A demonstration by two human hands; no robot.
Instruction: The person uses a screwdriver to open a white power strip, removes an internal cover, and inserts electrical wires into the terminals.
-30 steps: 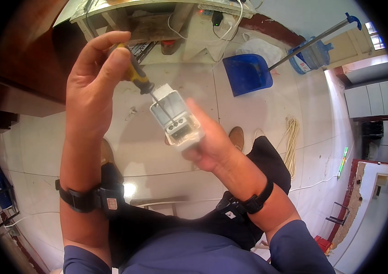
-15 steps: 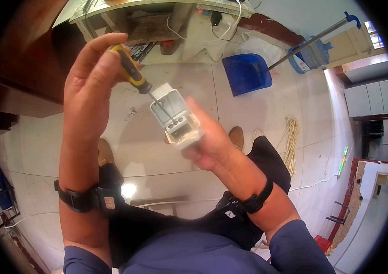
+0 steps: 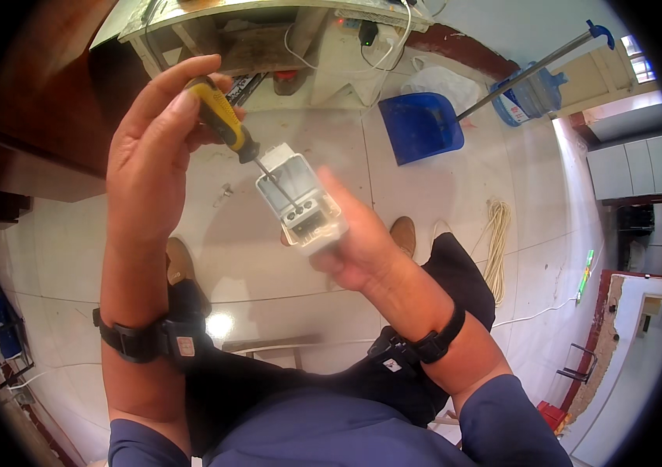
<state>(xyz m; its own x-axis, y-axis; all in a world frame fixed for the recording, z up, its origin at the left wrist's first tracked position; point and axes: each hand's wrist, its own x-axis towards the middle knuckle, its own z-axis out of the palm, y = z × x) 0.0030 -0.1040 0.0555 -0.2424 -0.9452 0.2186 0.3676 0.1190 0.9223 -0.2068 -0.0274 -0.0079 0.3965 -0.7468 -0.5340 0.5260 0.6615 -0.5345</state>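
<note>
My left hand is closed on the handle of a yellow and black screwdriver, thumb and fingers wrapped about its upper end. The thin metal shaft slants down into a small white plastic box. Its tip reaches a row of round holes in the middle of the box, and I cannot make out exactly what it touches. From below and the right side, my right hand grips the box, whose open face is turned up. Below the holes, the lower compartment shows parts too blurred to name.
Beneath my hands is a tiled floor, with my shoes on either side. A blue dustpan and a water bottle stand at the far right. A coiled cable lies right of my leg. A worn table stands ahead.
The screwdriver handle has turned about its axis, showing more of a yellow side. My left fingers have shifted slightly on it. The box and my right hand stay nearly where they were.
</note>
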